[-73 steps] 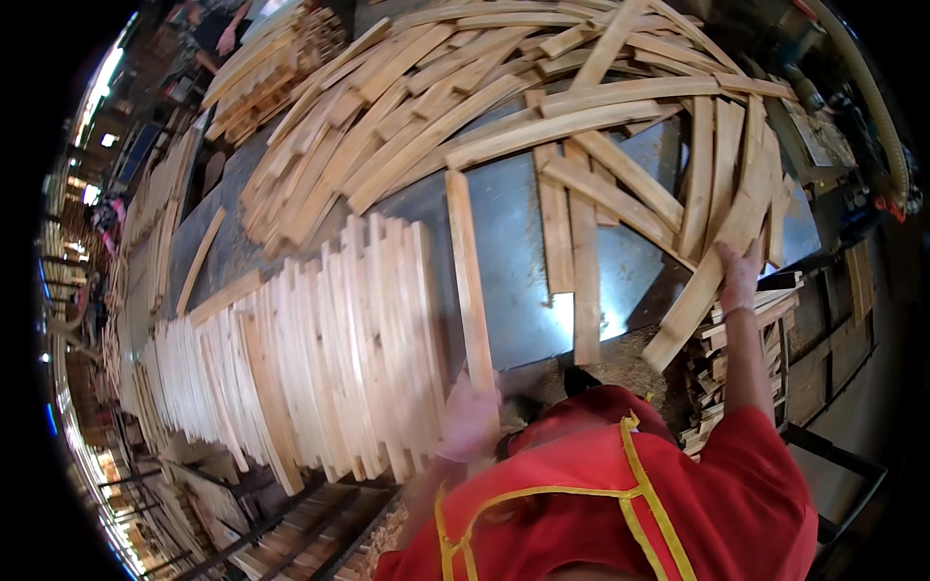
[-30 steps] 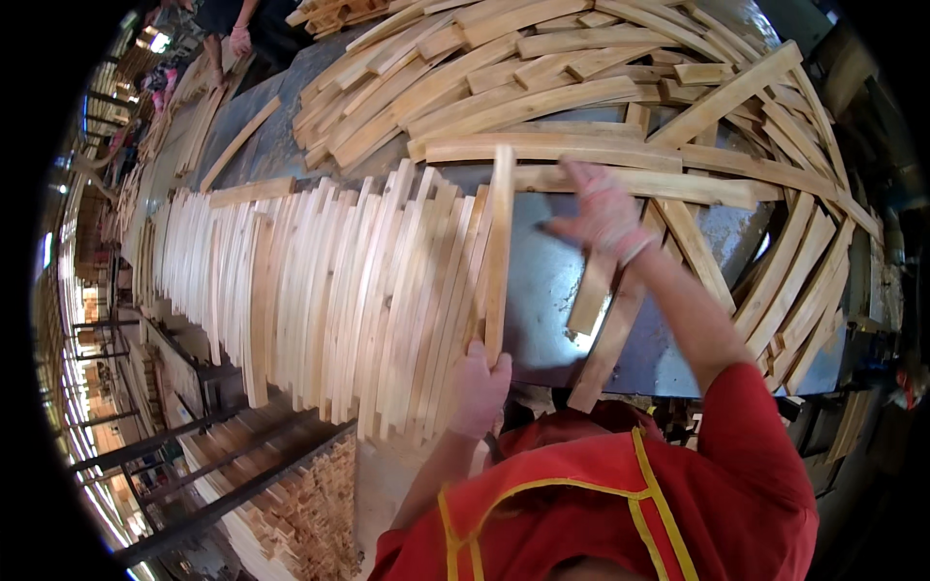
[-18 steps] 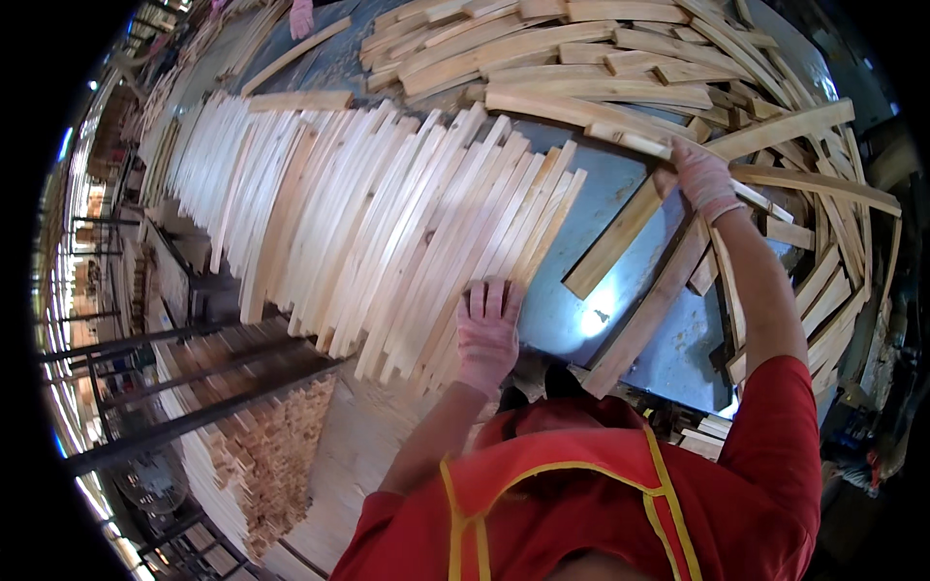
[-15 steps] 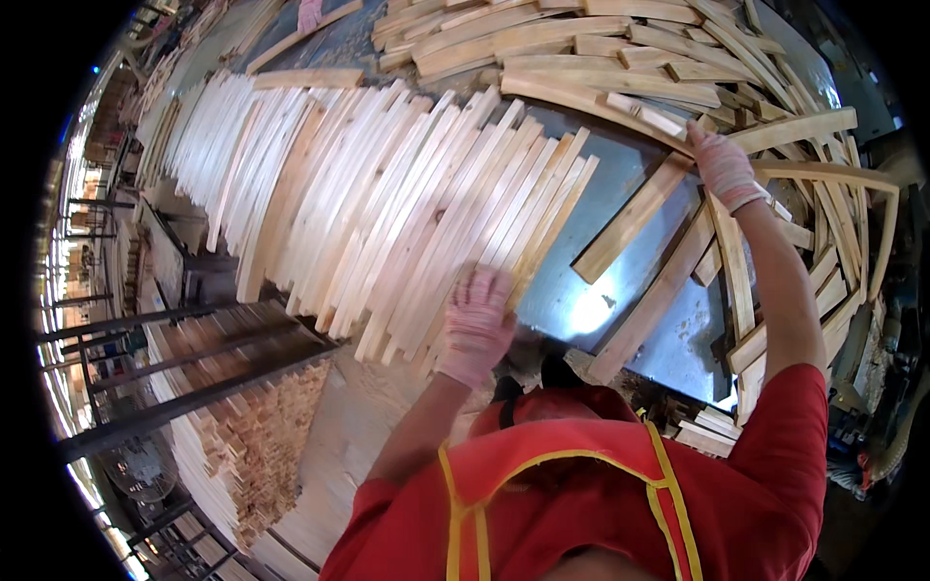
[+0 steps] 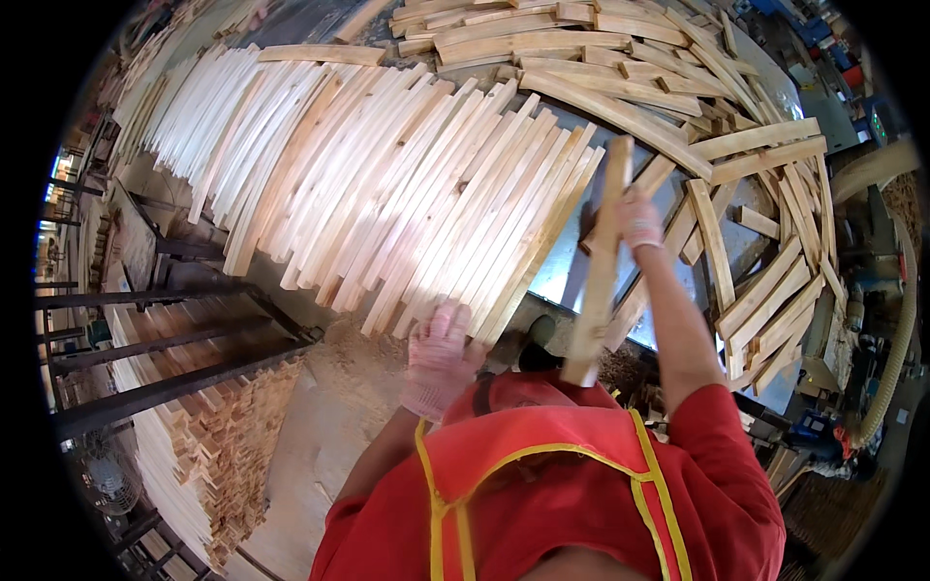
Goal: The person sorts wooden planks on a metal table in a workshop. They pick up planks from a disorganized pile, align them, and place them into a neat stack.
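In a striped work glove, my right hand (image 5: 640, 221) grips a wooden strip (image 5: 603, 261) near its upper part. The strip stands almost lengthwise toward me, over the metal table (image 5: 564, 276), its near end by my apron; hand and strip are slightly blurred. A row of pale wooden strips (image 5: 387, 184) lies side by side to the left. At the near ends of that row rests my gloved left hand (image 5: 442, 360), its fingers stretched out and touching the strips, holding nothing.
Loose wooden pieces (image 5: 775, 281) lie crisscrossed at the right, with more heaped pieces (image 5: 542, 44) at the far side. Lower left, a dark metal frame (image 5: 174, 382) stands by a stack of strips (image 5: 228, 465). A ribbed hose (image 5: 906, 320) hangs at far right.
My right hand has come nearer and to the left, bringing a wooden strip off the loose pile. My left hand has slid back toward me, to the strips' near ends.
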`<state>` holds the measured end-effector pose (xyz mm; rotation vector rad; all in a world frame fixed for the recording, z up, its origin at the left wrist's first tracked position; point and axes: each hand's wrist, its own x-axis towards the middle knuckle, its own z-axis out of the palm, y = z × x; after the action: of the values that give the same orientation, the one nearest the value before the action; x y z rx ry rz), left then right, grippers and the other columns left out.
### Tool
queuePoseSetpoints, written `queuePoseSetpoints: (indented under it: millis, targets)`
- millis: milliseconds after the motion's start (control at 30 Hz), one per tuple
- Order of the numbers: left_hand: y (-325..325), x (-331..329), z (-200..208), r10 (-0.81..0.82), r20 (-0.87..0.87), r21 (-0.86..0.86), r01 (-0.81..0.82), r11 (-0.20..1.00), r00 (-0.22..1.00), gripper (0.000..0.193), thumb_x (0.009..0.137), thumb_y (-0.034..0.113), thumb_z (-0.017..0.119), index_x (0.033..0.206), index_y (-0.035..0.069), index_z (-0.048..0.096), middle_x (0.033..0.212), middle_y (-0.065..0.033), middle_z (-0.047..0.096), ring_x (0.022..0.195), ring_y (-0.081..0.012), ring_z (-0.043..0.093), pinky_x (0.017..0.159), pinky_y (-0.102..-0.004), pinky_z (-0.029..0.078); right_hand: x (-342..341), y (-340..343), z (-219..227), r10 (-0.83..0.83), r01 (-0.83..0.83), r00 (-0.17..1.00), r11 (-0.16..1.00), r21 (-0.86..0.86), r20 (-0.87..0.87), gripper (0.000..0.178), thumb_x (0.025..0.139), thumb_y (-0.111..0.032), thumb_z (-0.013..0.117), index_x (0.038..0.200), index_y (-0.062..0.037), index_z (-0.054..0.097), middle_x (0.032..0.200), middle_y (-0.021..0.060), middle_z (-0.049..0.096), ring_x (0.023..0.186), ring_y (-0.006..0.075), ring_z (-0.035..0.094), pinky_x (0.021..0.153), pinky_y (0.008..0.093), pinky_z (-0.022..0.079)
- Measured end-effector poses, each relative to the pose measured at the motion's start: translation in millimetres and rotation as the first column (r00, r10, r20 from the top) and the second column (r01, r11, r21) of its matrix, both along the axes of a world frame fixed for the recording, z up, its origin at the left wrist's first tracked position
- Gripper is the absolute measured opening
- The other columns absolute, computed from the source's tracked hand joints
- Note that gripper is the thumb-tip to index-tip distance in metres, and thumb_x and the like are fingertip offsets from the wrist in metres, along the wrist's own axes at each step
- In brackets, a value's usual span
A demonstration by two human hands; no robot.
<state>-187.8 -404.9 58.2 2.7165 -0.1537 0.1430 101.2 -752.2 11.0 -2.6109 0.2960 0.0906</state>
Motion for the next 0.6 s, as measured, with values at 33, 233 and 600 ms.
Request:
queuePoseSetpoints:
  millis: [33,233,600]
  targets:
    - [-5,4,-1,-0.041,-0.006,-0.021,0.041,0.999,0.999,0.067,0.084,0.032,0.078,0.142,0.006,0.061,0.147,-0.0134,0.054,0.14,-0.0365,0.05,0.114,-0.0536,0.042,-12,28,-7,-0.027,0.027,1.0,1.0,0.011,-0.005,0.044,0.099,-0.033,0.067,0.128,-0.0011,0.061,0.111,0.03,0.074,0.104,0.048,0.072,0.089,0.0518,0.057]
    - [-53,44,2,-0.169,-0.023,-0.08,0.167,0.983,0.985,0.066,0.076,0.03,0.079,0.135,0.006,0.062,0.141,-0.0133,0.056,0.137,-0.0352,0.051,0.116,-0.0516,0.041,-18,52,10,0.118,-0.011,0.942,0.946,0.324,-0.314,0.066,0.096,-0.044,0.071,0.142,0.0001,0.058,0.112,0.0221,0.075,0.095,0.0325,0.074,0.09,0.0415,0.059]
    - [-86,115,-22,-0.082,-0.011,0.044,0.082,0.996,0.997,0.083,0.071,0.043,0.086,0.138,0.003,0.057,0.145,-0.0136,0.052,0.139,-0.0403,0.046,0.118,-0.0571,0.036,122,33,42,0.618,-0.657,0.753,0.686,-0.311,-0.227,0.057,0.101,-0.052,0.058,0.136,-0.0081,0.061,0.134,0.018,0.071,0.128,0.0333,0.063,0.113,0.0517,0.04]
